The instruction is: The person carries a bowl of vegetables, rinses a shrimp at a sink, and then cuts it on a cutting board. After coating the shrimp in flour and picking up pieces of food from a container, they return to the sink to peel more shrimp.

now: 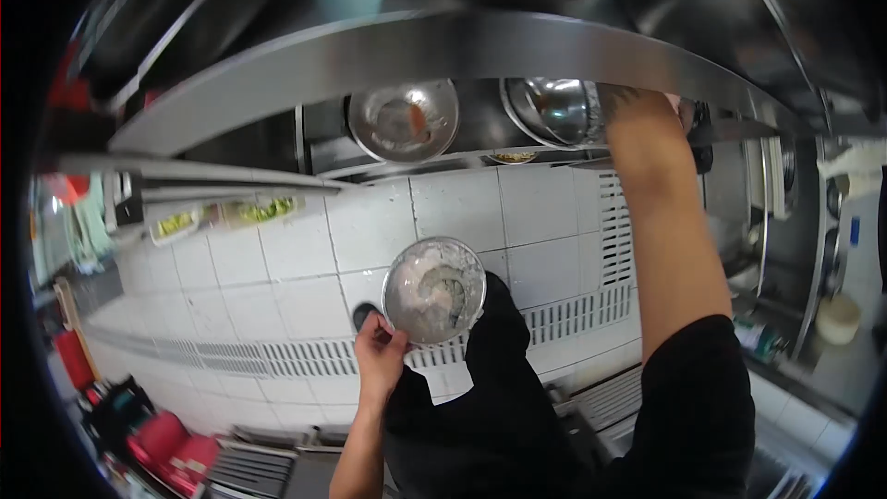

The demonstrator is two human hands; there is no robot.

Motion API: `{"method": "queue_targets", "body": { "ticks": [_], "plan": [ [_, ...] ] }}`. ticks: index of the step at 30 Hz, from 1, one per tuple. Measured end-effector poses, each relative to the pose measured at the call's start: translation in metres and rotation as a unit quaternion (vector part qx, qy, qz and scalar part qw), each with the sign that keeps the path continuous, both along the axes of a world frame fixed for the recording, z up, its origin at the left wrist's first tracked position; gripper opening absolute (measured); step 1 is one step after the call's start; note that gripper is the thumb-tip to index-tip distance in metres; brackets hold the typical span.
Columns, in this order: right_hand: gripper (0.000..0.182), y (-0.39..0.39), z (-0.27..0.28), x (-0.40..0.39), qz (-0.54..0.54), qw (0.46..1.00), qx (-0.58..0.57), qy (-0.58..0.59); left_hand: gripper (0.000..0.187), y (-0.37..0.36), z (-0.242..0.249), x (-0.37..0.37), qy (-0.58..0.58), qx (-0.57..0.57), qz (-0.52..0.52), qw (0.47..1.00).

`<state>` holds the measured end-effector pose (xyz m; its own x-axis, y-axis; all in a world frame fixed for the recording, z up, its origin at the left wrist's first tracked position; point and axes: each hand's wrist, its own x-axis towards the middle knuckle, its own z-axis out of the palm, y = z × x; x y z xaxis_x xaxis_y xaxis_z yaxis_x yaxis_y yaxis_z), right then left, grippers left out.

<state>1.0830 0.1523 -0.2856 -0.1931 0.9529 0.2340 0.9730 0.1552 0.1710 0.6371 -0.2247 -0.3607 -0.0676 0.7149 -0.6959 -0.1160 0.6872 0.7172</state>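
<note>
Lying at the lower left, a red item (176, 441) shows among darker things, and above it two lots of green pieces (268, 210) sit in shallow containers near metal rails (249, 177). Next to the right comes the left hand (381, 346), thumb and fingers pinching the near-left rim of a metal bowl (393, 296). The bowl is in front of the person's dark-clothed legs, over white floor tiles (457, 203) and a slotted drain cover (309, 359); inside is a pale, wet-looking mass with greyish patches. Farther up, a second bowl (374, 129) has an orange-brown patch in it, its top cut off by a long metal band (443, 46). Right of that, shiny nested bowls (559, 102) lie partly under the same band. Just beside them is the right hand (651, 115), at the end of an outstretched arm; its fingers are blurred and partly hidden, so I cannot tell how its grip stands. At the far right sits a round, pale object (838, 319).
</note>
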Motion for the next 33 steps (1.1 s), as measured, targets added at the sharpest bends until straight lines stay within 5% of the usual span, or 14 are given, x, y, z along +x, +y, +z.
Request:
{"method": "queue_targets", "body": {
  "ticks": [7,16,25,29,33],
  "plan": [
    [0.023,-0.134,0.072,-0.012,0.090,0.978,-0.049,-0.180,0.016,0.019,0.003,0.052,-0.055,0.043,0.050,0.996],
    [0.029,-0.146,0.098,-0.002,0.088,0.965,-0.108,-0.222,0.015,0.019,0.014,0.110,-0.108,0.056,0.075,0.990],
    [0.025,0.023,0.027,-0.039,0.255,0.921,-0.278,0.100,0.019,0.012,0.001,0.123,-0.079,0.027,0.099,0.992],
    [0.024,0.083,0.014,-0.043,0.250,0.839,-0.431,0.219,0.015,0.017,0.007,0.118,-0.106,0.025,0.067,0.992],
    [0.023,0.085,0.010,-0.024,0.190,0.832,-0.408,0.325,0.015,0.027,0.017,0.115,-0.106,0.025,0.054,0.993]
  ]
}}
